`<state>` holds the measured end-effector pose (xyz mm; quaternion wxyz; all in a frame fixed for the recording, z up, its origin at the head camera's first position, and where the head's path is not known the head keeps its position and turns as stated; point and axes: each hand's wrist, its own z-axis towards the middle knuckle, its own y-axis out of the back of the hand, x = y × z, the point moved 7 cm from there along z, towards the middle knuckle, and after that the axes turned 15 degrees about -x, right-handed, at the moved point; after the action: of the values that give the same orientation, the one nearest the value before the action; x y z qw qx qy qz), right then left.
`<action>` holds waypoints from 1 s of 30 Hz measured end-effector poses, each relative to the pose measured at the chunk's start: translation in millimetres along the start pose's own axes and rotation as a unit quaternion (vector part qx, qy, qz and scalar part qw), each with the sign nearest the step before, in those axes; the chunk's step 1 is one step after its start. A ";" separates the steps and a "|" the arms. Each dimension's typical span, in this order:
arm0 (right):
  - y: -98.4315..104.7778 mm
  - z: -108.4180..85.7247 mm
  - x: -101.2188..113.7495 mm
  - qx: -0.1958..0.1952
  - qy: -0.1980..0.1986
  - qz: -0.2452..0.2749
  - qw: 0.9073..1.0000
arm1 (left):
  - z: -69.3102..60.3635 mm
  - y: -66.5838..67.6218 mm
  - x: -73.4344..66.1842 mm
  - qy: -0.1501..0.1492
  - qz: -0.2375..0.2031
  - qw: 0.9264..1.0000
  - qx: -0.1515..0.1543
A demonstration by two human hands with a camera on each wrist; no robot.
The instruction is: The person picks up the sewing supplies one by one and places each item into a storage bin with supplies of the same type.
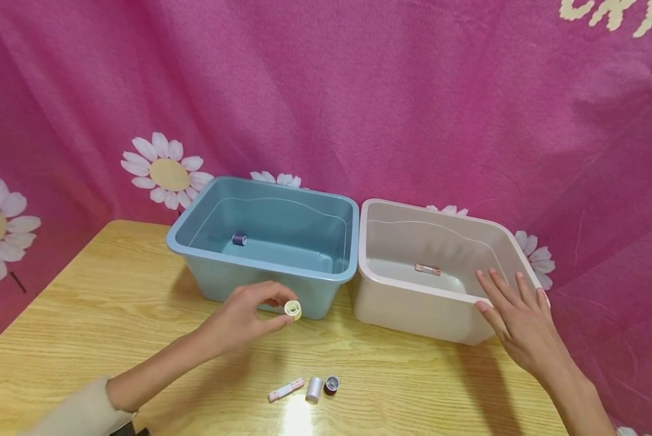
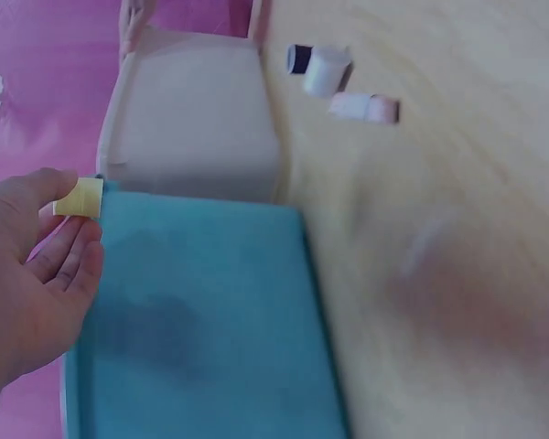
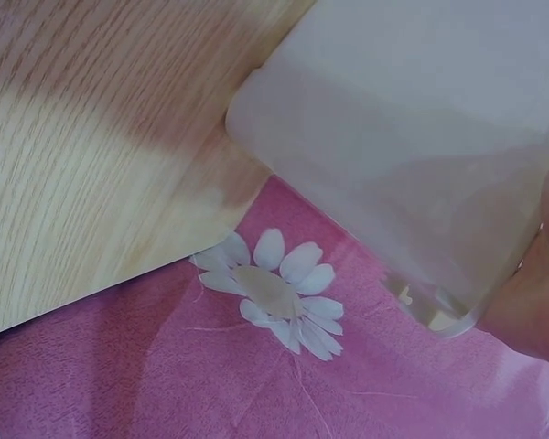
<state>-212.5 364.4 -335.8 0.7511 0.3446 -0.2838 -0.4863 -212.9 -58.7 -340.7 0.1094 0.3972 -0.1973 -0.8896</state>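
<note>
While a pale yellow spool (image 1: 293, 310) is pinched upright between the thumb and the curled fingers (image 1: 271, 289) of the left hand (image 1: 244, 315), it is held above the table (image 1: 402, 387), just in front of the near wall of the blue bin (image 1: 211, 281). The remaining fingers of that hand are seen bent and loosely gathered in the left wrist view. By the right hand (image 1: 525, 330) nothing is grasped; its fingers are spread and nearly straight, and they are placed over the near right part of the beige bin (image 1: 413, 315). Whether its rim is pressed by them cannot be told. A purple spool (image 1: 239, 240) is contained in the blue bin, on its floor toward the left. In the beige bin a pink-and-white bundle (image 1: 428, 269) is seen lying on the bottom. Nearer the person, a second pink-and-white bundle (image 1: 285, 390), a silver-grey spool (image 1: 314, 389) and a dark spool (image 1: 332, 385) are set close together in a row on the table. Behind both bins a magenta cloth (image 1: 359, 91) is hung, by which white daisies (image 1: 169, 174) are shown.
</note>
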 end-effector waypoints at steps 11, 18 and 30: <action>0.3 0.4 0.7 -0.005 0.003 -0.009 1.000 | 26.0 22.4 -5.3 0.030 -0.034 0.999 -0.017; 0.3 -0.2 0.9 -0.004 0.002 -0.009 1.000 | 42.8 28.5 -1.6 0.060 -0.063 0.996 -0.018; 0.0 0.5 0.9 -0.001 0.001 -0.012 1.000 | 61.5 32.1 23.8 0.167 -0.126 0.978 -0.013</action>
<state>-212.6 363.4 -335.5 0.7460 0.3480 -0.2785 -0.4948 -273.5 -79.6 -305.1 0.0328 0.5602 -0.1130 -0.8200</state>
